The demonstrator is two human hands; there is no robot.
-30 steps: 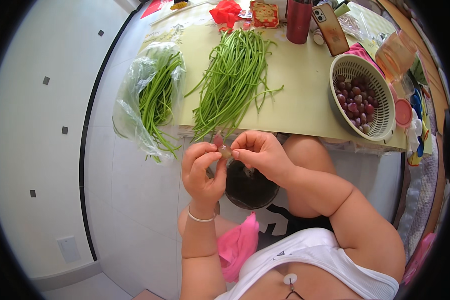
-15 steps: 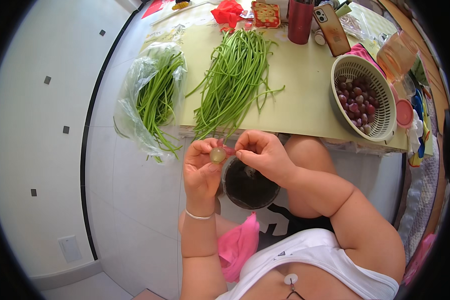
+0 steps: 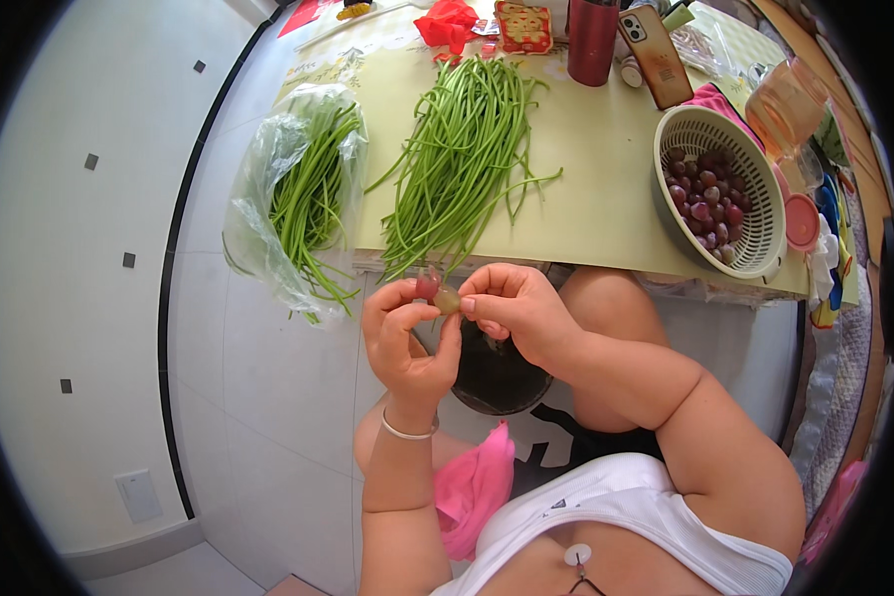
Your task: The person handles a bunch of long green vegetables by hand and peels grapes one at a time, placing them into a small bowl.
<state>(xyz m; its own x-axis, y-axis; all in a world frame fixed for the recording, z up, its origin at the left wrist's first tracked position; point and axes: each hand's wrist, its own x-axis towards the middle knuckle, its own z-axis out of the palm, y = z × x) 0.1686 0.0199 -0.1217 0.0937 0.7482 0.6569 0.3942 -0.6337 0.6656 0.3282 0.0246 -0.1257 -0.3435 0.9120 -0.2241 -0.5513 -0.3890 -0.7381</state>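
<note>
A half-peeled grape (image 3: 448, 300) is held up over the front edge of the table, its pale green flesh bare and red skin showing on its left side. My left hand (image 3: 407, 348) pinches it between thumb and fingers. From the other side, my right hand (image 3: 522, 310) has thumb and forefinger closed at the grape's right edge; whether a strip of peel is between them I cannot see. Below both hands stands a dark round bin (image 3: 499, 375). Unpeeled red grapes (image 3: 707, 199) lie in a pale plastic colander (image 3: 668, 189) at the right.
Long green stems (image 3: 457, 164) lie in a pile on the table (image 3: 596, 204), beside a clear plastic bag (image 3: 258, 209) holding more. Farther back are a dark red flask (image 3: 593, 45), a phone (image 3: 656, 60) and an orange-tinted jar (image 3: 787, 104). Pink cloth (image 3: 477, 487) rests on my lap.
The grape has turned in my left fingers, with its red skin now at the left and flesh at the right. My right fingertips have shifted from the loose skin to the bare flesh.
</note>
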